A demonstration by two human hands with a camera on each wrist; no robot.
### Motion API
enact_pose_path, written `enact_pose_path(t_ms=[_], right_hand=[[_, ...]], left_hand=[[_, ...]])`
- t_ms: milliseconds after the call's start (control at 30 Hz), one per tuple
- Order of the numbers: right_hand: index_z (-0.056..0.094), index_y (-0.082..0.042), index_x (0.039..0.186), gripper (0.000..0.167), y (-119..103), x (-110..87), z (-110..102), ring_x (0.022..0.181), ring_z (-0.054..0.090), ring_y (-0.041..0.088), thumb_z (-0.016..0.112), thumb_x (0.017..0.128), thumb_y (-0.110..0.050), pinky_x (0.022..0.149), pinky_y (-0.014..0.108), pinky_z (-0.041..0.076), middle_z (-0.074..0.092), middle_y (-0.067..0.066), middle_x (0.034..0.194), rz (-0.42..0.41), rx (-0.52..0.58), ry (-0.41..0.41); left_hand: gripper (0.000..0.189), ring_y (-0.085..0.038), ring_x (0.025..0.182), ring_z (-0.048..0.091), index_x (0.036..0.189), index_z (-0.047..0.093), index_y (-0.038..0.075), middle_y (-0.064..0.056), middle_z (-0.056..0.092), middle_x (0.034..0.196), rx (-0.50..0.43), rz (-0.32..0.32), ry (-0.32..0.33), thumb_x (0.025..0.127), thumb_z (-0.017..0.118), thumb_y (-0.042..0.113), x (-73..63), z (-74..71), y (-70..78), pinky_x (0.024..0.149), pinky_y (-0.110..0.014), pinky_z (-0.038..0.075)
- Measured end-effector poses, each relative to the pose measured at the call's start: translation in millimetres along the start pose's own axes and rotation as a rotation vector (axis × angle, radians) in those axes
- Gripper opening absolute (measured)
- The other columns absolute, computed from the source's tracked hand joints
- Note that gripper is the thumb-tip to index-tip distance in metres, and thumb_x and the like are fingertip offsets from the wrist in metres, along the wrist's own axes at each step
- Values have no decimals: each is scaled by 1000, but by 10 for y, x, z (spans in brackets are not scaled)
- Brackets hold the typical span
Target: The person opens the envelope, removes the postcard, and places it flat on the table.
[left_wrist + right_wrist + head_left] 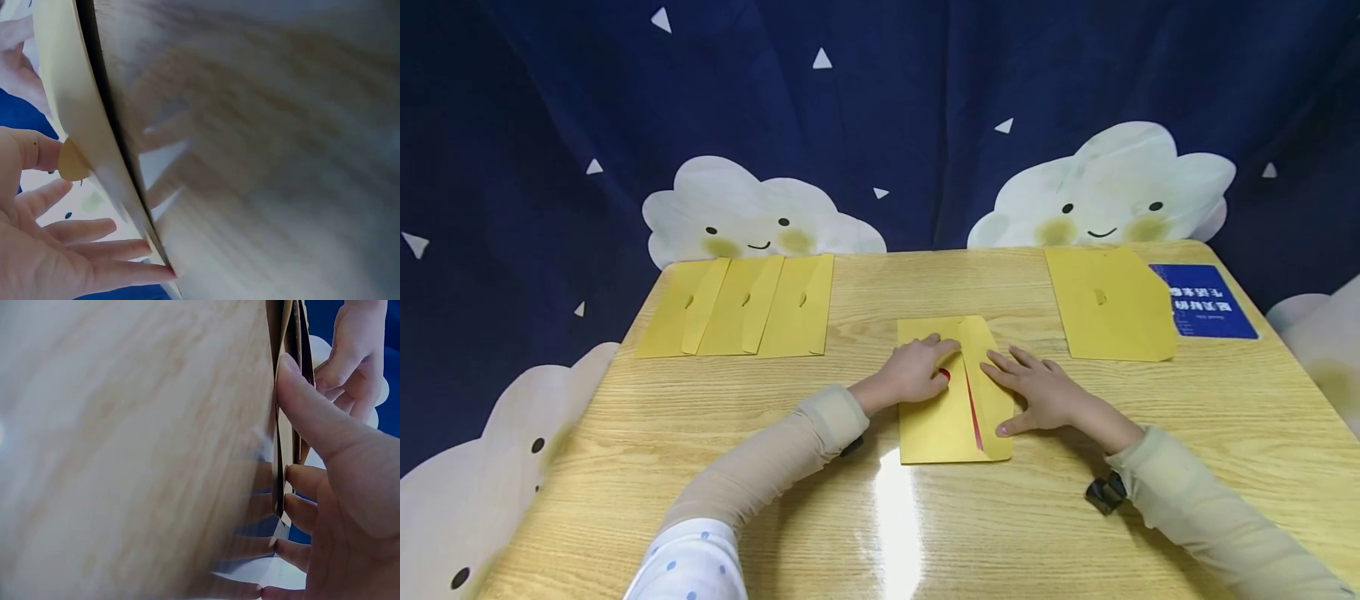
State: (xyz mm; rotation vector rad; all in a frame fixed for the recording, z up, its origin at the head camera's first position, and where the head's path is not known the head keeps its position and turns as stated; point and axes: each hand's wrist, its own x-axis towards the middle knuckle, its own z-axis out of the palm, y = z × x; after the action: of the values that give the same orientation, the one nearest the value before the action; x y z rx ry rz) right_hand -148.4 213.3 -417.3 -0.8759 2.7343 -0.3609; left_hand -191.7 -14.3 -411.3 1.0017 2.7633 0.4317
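A yellow envelope (932, 433) lies at the middle of the table, its flap (987, 408) folded over toward the left. Red shows in a narrow gap along the flap and at a small cut slot. My left hand (916, 372) rests on the envelope's body, the thumb touching a raised rounded tab (74, 161) at the slot. Its other fingers extend fairly straight in the left wrist view. My right hand (1037, 392) is spread at the flap's right side, fingertips on the flap and thumb at its edge. The thumb (297, 387) touches the envelope's edge in the right wrist view.
Several yellow envelopes (793, 317) lie overlapping in a row at the back left. Another yellow envelope (1112, 312) with its flap spread out lies at the back right, partly over a blue printed card (1217, 304). A dark cloud-patterned curtain (910, 108) hangs behind the table.
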Motion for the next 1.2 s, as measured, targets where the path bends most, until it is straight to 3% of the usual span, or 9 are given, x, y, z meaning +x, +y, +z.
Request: enact_pose_path(t_ms=[133,333,600,767,933,1200], right_hand=[[32,-8,142,95,-9,2,-9,132,14,43,68,69,-57,92,68,19,23,15,147,8,1,-2],[31,-8,142,95,-16,4,-14,132,14,43,69,69,-56,93,68,18,22,15,148,13,5,0],[32,-8,142,95,2,11,-7,132,14,43,67,68,-58,92,68,19,23,14,148,13,-7,1],[32,-9,142,96,11,11,-7,132,14,42,66,68,-60,93,68,20,23,14,148,18,-11,0],[33,-9,141,96,14,11,0,132,15,42,66,68,-61,92,68,20,24,13,147,16,-13,7],[33,-9,141,95,11,5,15,132,16,43,65,68,-61,92,68,22,25,13,147,12,-29,18]], left_hand=[[48,-43,115,44,139,38,27,-18,37,139,84,-41,-96,92,45,19,12,-1,51,82,-59,42],[44,-46,121,36,138,39,33,-17,34,142,138,-74,-165,95,41,23,32,11,93,86,-61,38],[43,-45,117,41,136,40,28,-18,38,138,64,-50,-125,94,39,21,28,-2,67,83,-61,39],[44,-39,104,51,132,42,26,-16,48,125,49,-17,-75,92,43,44,18,2,59,76,-56,44],[62,-38,101,52,131,40,27,-13,48,121,46,-49,-47,82,46,64,18,31,80,76,-60,42],[56,-41,102,50,126,38,27,-13,48,120,42,-75,-39,81,52,57,33,74,112,77,-67,37]])
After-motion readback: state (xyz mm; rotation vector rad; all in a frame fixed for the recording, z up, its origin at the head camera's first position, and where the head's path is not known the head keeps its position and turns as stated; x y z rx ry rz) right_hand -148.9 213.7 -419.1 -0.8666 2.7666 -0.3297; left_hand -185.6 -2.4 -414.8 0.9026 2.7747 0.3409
